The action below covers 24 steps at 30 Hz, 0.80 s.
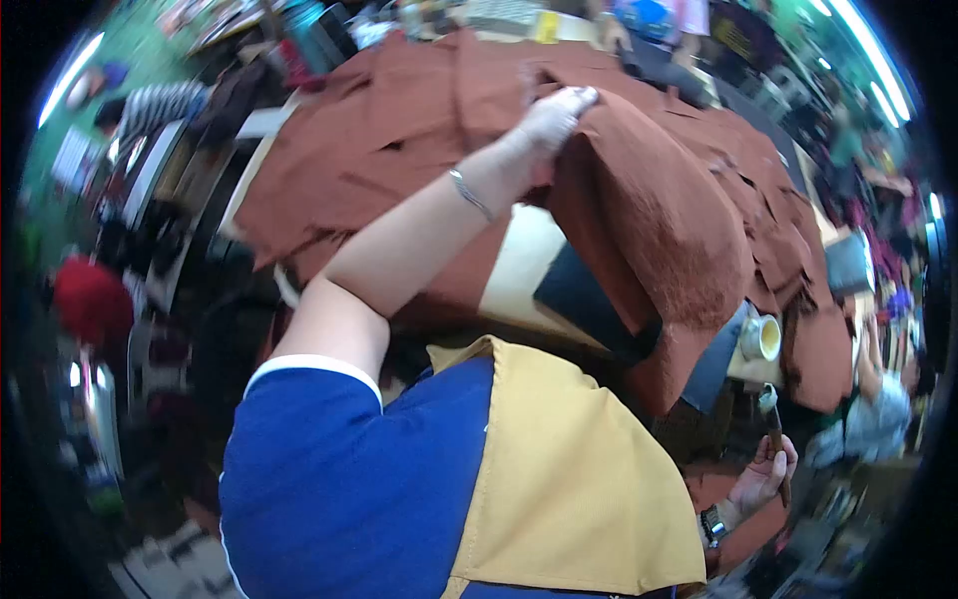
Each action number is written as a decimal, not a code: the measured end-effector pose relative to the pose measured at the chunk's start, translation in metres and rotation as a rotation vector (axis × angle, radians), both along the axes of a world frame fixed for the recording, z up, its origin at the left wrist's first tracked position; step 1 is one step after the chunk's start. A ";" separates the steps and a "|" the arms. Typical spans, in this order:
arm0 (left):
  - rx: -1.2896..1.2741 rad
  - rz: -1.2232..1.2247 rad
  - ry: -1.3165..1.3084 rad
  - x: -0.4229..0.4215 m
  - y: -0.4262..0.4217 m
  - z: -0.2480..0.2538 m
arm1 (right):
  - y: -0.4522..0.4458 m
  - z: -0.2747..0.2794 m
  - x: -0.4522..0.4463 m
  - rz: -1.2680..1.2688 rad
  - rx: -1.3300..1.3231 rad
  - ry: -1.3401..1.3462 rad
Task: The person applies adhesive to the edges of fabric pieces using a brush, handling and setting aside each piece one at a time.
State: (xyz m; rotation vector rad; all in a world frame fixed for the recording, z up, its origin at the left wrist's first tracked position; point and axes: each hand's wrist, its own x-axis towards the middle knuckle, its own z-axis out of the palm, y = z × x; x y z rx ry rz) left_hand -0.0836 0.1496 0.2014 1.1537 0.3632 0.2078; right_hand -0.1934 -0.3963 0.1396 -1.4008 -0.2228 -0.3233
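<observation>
My left hand (pixel 559 118) is closed on the raised edge of a large reddish-brown leather sheet (pixel 659 200), which folds over and hangs down toward me. At the lower right, my right hand (pixel 763 477) grips a brush (pixel 774 427) with a brown handle. Whitish paste clings to the brush's tip, which points up. Just above the brush, a round pot (pixel 760 337) with pale yellowish contents stands at the table's near edge. Dark blue sheet material (pixel 569 285) lies under the lifted leather.
More brown leather (pixel 399 120) is spread over the pale table (pixel 514 265), with slits and ragged edges. Across the table a person in blue (pixel 644 20) is partly visible. A person in a light top (pixel 878 414) is at the right, beyond a grey container (pixel 849 265).
</observation>
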 end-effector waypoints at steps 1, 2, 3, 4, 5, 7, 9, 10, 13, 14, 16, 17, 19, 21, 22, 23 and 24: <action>0.116 0.122 -0.018 -0.003 0.035 -0.025 | 0.002 0.006 0.017 0.064 -0.024 -0.008; -0.014 0.157 -0.012 -0.025 0.064 -0.029 | 0.004 0.011 0.035 0.126 -0.034 0.003; -0.146 0.195 -0.009 -0.060 0.082 -0.027 | 0.006 0.015 0.053 0.147 -0.034 0.006; -0.207 0.274 0.051 -0.095 0.095 -0.022 | 0.011 0.019 0.071 0.165 -0.038 0.009; -0.268 0.350 0.110 -0.132 0.100 -0.006 | 0.014 0.019 0.087 0.179 -0.040 0.013; -0.248 0.588 0.133 -0.194 0.119 -0.005 | 0.021 0.014 0.121 0.248 -0.046 0.015; -0.168 0.765 -0.016 -0.263 0.151 -0.029 | 0.035 0.007 0.148 0.344 0.021 0.043; -0.190 0.795 -0.016 -0.300 0.162 -0.035 | 0.045 0.005 0.159 0.421 0.034 0.039; -0.153 1.006 -0.012 -0.390 0.148 -0.032 | 0.085 0.004 0.171 0.589 -0.047 -0.024; -0.148 1.167 0.045 -0.405 0.130 -0.028 | 0.094 -0.002 0.174 0.611 -0.044 -0.020; -0.192 1.211 0.106 -0.463 0.138 -0.067 | 0.109 -0.013 0.177 0.695 -0.051 0.005; -0.219 1.261 0.167 -0.481 0.133 -0.080 | 0.115 -0.017 0.176 0.728 -0.051 0.016; -0.164 1.309 0.200 -0.521 0.124 -0.123 | 0.126 -0.021 0.168 0.733 -0.068 0.041; -0.229 1.319 0.281 -0.561 0.118 -0.171 | 0.135 -0.023 0.159 0.729 -0.059 0.055; -0.256 1.342 0.341 -0.577 0.113 -0.189 | 0.133 -0.029 0.162 0.739 -0.043 0.080; -0.284 1.364 0.399 -0.593 0.107 -0.208 | 0.133 -0.030 0.161 0.729 -0.057 0.074; -0.115 1.346 0.482 -0.620 0.103 -0.233 | 0.134 -0.028 0.160 0.718 -0.071 0.066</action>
